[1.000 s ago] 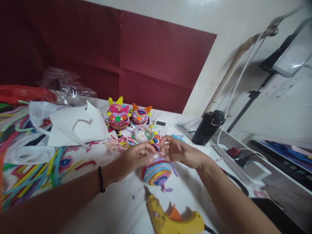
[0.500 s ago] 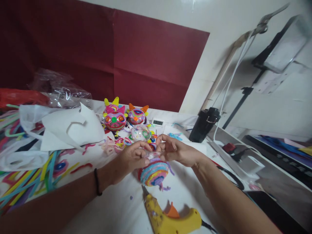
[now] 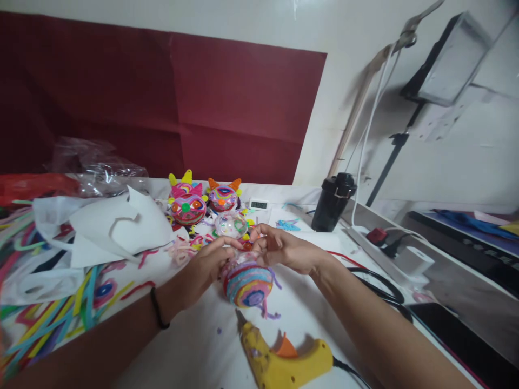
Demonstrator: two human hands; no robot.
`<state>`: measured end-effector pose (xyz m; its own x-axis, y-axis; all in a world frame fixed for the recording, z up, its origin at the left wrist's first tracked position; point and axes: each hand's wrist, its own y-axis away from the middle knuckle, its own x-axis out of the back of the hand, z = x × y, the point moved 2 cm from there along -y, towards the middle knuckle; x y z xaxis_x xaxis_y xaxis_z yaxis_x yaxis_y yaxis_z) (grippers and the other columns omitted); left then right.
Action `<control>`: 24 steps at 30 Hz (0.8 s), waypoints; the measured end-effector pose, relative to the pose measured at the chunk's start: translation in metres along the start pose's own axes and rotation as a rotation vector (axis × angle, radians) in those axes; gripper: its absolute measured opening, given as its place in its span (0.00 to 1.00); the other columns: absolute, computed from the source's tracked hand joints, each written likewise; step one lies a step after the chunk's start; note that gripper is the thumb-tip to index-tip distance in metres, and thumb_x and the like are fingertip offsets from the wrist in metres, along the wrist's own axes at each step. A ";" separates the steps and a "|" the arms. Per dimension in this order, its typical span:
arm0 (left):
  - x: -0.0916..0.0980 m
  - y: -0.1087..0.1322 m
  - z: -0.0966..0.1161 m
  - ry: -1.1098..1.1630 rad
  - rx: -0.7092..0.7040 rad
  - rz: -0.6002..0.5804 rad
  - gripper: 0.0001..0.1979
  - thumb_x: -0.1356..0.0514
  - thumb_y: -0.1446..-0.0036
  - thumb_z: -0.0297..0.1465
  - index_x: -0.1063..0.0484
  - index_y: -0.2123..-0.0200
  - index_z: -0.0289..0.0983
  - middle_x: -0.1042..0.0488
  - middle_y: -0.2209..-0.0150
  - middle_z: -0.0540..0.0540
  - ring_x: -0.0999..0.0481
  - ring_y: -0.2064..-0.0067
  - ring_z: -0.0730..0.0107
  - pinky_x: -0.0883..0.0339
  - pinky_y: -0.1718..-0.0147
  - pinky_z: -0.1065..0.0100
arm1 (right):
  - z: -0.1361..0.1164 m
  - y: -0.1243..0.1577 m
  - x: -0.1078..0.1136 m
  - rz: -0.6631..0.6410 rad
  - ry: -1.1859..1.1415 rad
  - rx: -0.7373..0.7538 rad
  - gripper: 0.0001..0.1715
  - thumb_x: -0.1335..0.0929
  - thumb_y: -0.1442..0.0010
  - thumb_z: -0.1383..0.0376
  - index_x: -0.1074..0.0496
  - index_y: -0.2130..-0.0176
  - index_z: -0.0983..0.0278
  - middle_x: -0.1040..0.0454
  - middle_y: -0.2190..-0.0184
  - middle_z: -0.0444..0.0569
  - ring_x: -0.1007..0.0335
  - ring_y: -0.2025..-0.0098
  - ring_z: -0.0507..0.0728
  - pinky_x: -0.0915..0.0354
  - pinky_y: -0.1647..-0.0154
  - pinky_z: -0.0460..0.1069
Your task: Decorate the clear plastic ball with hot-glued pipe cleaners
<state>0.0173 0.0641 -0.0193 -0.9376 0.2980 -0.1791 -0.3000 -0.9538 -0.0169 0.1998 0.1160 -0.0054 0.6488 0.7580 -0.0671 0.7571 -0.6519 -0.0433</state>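
Note:
A round ball (image 3: 248,285), wrapped in bands of coloured pipe cleaner with clear plastic showing at its top, is held just above the table. My left hand (image 3: 207,266) grips its left side, fingers curled over the far edge. From the right, my right hand (image 3: 287,250) has bent fingers at the clear top; its fingertips are partly hidden. Loose purple and pink pipe cleaner ends (image 3: 272,313) hang from the ball's right side. Below the ball lies a yellow glue gun (image 3: 290,368) with an orange trigger, its nozzle pointing up toward the ball.
Finished-looking pipe cleaner heads (image 3: 188,208) with ears stand at the back, by a clear ball (image 3: 230,224) and a small digital clock (image 3: 258,205). Pipe cleaners (image 3: 60,319) and cut white paper (image 3: 121,227) cover the left. A black bottle (image 3: 333,202), cables and a phone (image 3: 458,343) are at right.
The camera view has turned slightly. My left thumb, earlier across the ball's top, is now mostly out of sight behind it. Both hands stay on the ball; the glue gun lies still.

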 end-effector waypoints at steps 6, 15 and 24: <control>-0.012 0.003 0.013 -0.177 -0.012 0.028 0.12 0.37 0.48 0.35 0.32 0.62 0.38 0.26 0.70 0.51 0.29 0.67 0.68 0.40 0.68 0.69 | 0.000 -0.003 -0.004 -0.006 -0.001 0.019 0.23 0.29 0.58 0.76 0.37 0.62 0.62 0.29 0.77 0.36 0.36 0.76 0.48 0.44 0.74 0.43; -0.014 -0.006 0.014 -0.224 0.051 -0.036 0.15 0.32 0.53 0.33 0.31 0.63 0.37 0.24 0.69 0.48 0.26 0.68 0.68 0.38 0.70 0.70 | -0.003 -0.005 -0.013 0.023 0.010 0.026 0.23 0.30 0.61 0.77 0.38 0.64 0.62 0.30 0.79 0.35 0.36 0.78 0.48 0.45 0.75 0.43; -0.005 -0.001 0.010 -0.187 0.038 -0.010 0.19 0.32 0.54 0.32 0.32 0.58 0.37 0.22 0.69 0.48 0.24 0.69 0.67 0.37 0.69 0.69 | -0.001 -0.007 -0.012 -0.006 0.022 0.021 0.28 0.27 0.61 0.74 0.38 0.61 0.62 0.29 0.76 0.35 0.33 0.74 0.49 0.40 0.71 0.45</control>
<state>0.0204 0.0644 -0.0088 -0.9499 0.3125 0.0073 -0.3123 -0.9498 0.0197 0.1868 0.1114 -0.0030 0.6456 0.7624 -0.0446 0.7597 -0.6471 -0.0646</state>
